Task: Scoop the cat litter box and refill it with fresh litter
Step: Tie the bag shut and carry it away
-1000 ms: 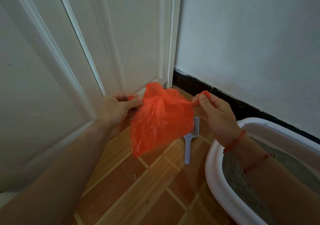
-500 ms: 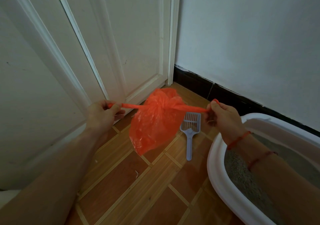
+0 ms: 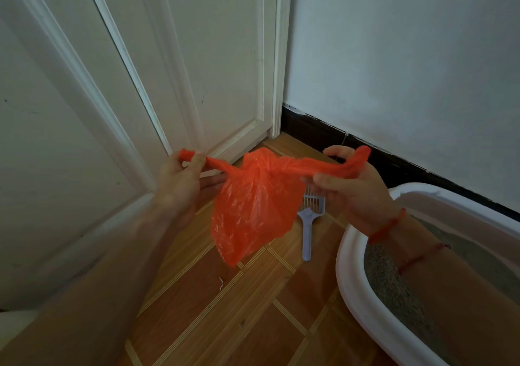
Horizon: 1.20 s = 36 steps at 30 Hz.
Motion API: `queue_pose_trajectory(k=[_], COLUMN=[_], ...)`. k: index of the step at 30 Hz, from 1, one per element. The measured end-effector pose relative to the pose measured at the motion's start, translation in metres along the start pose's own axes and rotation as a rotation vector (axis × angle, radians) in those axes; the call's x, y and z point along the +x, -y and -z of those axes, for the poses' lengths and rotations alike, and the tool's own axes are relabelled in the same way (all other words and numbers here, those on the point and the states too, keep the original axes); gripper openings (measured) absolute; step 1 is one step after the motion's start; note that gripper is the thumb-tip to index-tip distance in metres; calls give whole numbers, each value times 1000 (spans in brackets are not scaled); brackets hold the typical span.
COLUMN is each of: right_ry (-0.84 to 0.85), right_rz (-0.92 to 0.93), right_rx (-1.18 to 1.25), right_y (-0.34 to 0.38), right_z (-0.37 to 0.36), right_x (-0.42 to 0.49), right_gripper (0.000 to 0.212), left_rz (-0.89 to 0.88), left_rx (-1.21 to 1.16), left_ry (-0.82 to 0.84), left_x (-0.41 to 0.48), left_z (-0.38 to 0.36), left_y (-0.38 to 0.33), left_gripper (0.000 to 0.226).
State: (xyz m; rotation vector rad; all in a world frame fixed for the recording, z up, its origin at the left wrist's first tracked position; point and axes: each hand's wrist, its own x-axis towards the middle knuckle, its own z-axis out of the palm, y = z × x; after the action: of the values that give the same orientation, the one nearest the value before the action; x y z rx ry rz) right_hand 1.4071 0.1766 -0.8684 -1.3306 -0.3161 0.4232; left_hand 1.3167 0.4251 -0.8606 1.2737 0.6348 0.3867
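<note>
An orange plastic bag hangs in mid-air above the floor, knotted at its top with a handle stretched out to each side. My left hand pinches the left handle. My right hand grips the right handle, which loops over its fingers. A pale blue slotted litter scoop lies on the floor behind the bag, partly hidden by it. The white litter box sits at the lower right with grey litter inside; my right forearm crosses over it.
A white panelled door fills the left and centre. A white wall with a black skirting board runs along the right behind the litter box. The floor is wood-patterned tile.
The handles were first held close to the bag, then pulled out taut to both sides. Now both hands have come back inward slightly and the handles sag a little by the knot.
</note>
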Motion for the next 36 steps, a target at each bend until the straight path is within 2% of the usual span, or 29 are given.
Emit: queue_pose_trajectory(k=[2,3,7,10,13,15,16,19,21,23,26,29,32,34,36], right_ry=[43,57,32,-58,28,39,29,-23,-42,-45,-23,-13,75,155,134], right_rz=[33,46,170,271,241,182,177,213,222,222,177,127,47,20,38], right_rx=[-47,-85,-417,-671,-710,-743,-770,-867,-848,-832,-813,-715,-479,-415,-391], right_y=[-5,-8,-17,-15,-11,-11,-12,-13,-12,-12,-16,-18,-10,-7,-10], right_z=[1,1,-2,-4,-6,-8,-9,-12,-14,-15,-17,-18,-12,-6,-3], right_x=[0,1,6,8,6,4,4,3,2,3,6,8,9,8,7], right_gripper=[52,53,30,22,37,55,56,34,22,18,17,18,38,47,36], left_rz=[7,2,-27,-15,-45,-88,-119,-209,-248,-311,-379,-441,-448,-444,-474], left_rx=[-12,-2,101,166,276,380,450,653,762,863,929,924,853,818,828], left_ry=[43,71,200,200,171,178,199,350,450,464,466,476,432,392,366], left_x=[-3,-4,-9,-12,-14,-16,-18,-22,-24,-25,-26,-26,-23,-19,-14], left_z=[-4,-5,-14,-21,-29,-34,-36,-42,-45,-47,-50,-52,-52,-50,-50], left_y=[0,0,2,2,4,5,6,8,10,12,17,24,27,30,34], left_gripper=[20,19,19,20,20,20,21,17,31,49,54,46,31,25,21])
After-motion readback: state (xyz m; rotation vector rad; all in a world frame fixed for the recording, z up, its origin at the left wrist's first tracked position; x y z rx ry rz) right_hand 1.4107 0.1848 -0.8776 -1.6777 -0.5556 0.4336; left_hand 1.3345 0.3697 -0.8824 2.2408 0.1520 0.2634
